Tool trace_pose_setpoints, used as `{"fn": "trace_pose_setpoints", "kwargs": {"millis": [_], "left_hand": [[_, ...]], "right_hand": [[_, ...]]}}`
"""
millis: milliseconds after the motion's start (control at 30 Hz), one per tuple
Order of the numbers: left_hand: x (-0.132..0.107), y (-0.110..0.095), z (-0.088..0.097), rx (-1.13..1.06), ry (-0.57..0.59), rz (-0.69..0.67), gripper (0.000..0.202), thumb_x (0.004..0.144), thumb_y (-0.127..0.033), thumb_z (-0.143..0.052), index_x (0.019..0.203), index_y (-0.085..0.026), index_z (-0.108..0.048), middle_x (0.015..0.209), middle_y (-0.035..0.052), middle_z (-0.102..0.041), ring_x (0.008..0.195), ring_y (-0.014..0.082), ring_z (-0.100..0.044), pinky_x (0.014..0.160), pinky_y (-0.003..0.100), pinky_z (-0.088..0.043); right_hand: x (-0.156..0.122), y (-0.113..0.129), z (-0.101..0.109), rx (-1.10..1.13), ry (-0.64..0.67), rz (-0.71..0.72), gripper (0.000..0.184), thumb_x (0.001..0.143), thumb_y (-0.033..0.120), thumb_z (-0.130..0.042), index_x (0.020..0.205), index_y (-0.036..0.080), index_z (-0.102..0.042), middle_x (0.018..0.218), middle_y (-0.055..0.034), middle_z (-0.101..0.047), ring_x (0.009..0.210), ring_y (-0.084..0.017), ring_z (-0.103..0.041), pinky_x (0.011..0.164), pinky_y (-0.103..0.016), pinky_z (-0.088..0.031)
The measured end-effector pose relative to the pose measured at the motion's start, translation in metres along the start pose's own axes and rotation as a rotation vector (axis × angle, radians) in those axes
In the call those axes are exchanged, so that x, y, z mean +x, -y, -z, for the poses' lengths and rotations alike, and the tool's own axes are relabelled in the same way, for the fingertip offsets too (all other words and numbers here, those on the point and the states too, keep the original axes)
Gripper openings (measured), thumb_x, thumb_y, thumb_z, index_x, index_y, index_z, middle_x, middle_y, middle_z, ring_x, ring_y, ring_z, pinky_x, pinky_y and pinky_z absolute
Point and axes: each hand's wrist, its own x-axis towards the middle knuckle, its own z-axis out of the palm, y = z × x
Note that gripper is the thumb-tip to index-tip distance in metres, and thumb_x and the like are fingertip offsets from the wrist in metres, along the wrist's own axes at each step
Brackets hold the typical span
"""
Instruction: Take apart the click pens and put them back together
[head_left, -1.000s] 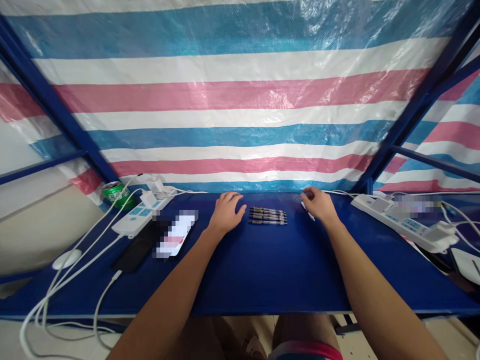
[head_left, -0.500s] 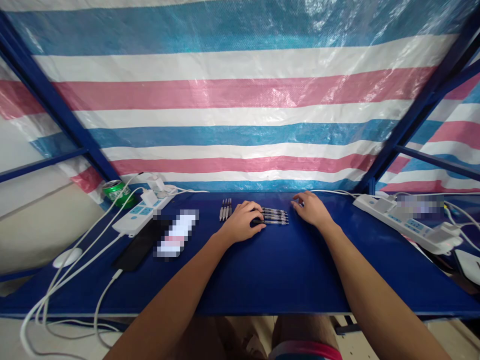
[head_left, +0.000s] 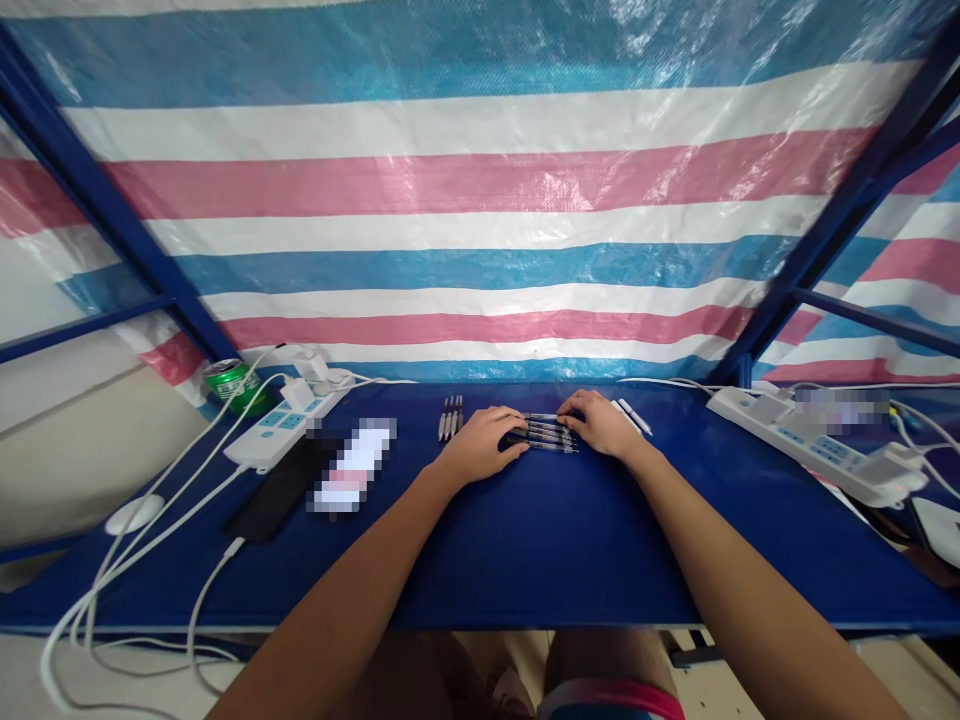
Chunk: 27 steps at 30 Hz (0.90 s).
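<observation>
A row of several black pens (head_left: pixel 549 432) lies side by side at the back middle of the blue table (head_left: pixel 525 540). My left hand (head_left: pixel 480 448) curls over the left ends of the pens, fingers bent and touching them. At the right ends sits my right hand (head_left: pixel 602 425), its fingers closed against the pens. Three thin pen refills (head_left: pixel 450 418) lie just left of my left hand. Two small white pen parts (head_left: pixel 634 415) lie just right of my right hand.
On the left are a white power strip (head_left: pixel 274 430) with plugs, a green can (head_left: pixel 231 384), a black phone (head_left: pixel 271 492), a blurred flat item (head_left: pixel 352 465) and white cables (head_left: pixel 135 570). Another power strip (head_left: pixel 814 445) lies at right. A striped tarp (head_left: pixel 480 230) closes the back.
My left hand moved right from the refills onto the pens' left ends. My right hand let go of the white parts and slid left to the pens' right ends.
</observation>
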Motion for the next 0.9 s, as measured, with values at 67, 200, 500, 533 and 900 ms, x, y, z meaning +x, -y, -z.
{"fn": "trace_pose_setpoints", "kwargs": {"millis": [67, 200, 500, 533, 900], "left_hand": [[0.0, -0.001, 0.002, 0.01, -0.026, 0.006, 0.033, 0.103, -0.041, -0.063, 0.131, -0.026, -0.069, 0.145, 0.0079, -0.065, 0.138, 0.0276, -0.058, 0.121, 0.049, -0.042], [0.001, -0.001, 0.007, 0.019, -0.163, 0.081, 0.044, 0.106, -0.042, -0.056, 0.147, -0.027, -0.059, 0.162, 0.0076, -0.05, 0.15, 0.0268, -0.045, 0.126, 0.047, -0.038], [0.001, 0.005, 0.015, -0.038, -0.222, 0.1, 0.032, 0.11, -0.038, -0.048, 0.123, -0.027, -0.075, 0.121, 0.004, -0.076, 0.113, 0.0212, -0.071, 0.103, 0.036, -0.055], [0.001, 0.005, 0.015, -0.042, -0.224, 0.09, 0.032, 0.11, -0.037, -0.048, 0.123, -0.026, -0.075, 0.121, 0.0041, -0.076, 0.113, 0.021, -0.071, 0.103, 0.035, -0.055], [0.002, 0.004, 0.01, -0.071, -0.255, 0.001, 0.029, 0.11, -0.033, -0.05, 0.121, -0.026, -0.076, 0.119, 0.005, -0.076, 0.109, 0.0211, -0.073, 0.101, 0.037, -0.057]], "right_hand": [[0.0, 0.004, 0.001, 0.034, -0.034, -0.026, 0.012, 0.095, 0.029, -0.066, 0.097, 0.025, -0.077, 0.101, -0.0087, -0.079, 0.097, -0.028, -0.069, 0.093, -0.044, -0.052], [-0.001, 0.017, 0.006, 0.259, -0.074, -0.05, 0.016, 0.099, 0.037, -0.062, 0.103, 0.025, -0.071, 0.102, -0.0068, -0.079, 0.093, -0.026, -0.072, 0.088, -0.041, -0.055], [-0.004, 0.044, 0.008, 0.718, 0.005, -0.138, 0.042, 0.096, 0.066, -0.062, 0.094, 0.024, -0.059, 0.078, -0.0032, -0.076, 0.061, -0.017, -0.064, 0.061, -0.033, -0.053], [-0.004, 0.044, 0.008, 0.731, -0.009, -0.125, 0.042, 0.094, 0.066, -0.066, 0.095, 0.024, -0.061, 0.085, -0.0048, -0.077, 0.068, -0.018, -0.067, 0.063, -0.033, -0.054], [-0.007, 0.046, 0.009, 0.722, 0.062, -0.106, 0.039, 0.085, 0.057, -0.08, 0.101, 0.022, -0.07, 0.098, -0.006, -0.076, 0.079, -0.019, -0.068, 0.069, -0.033, -0.056]]}}
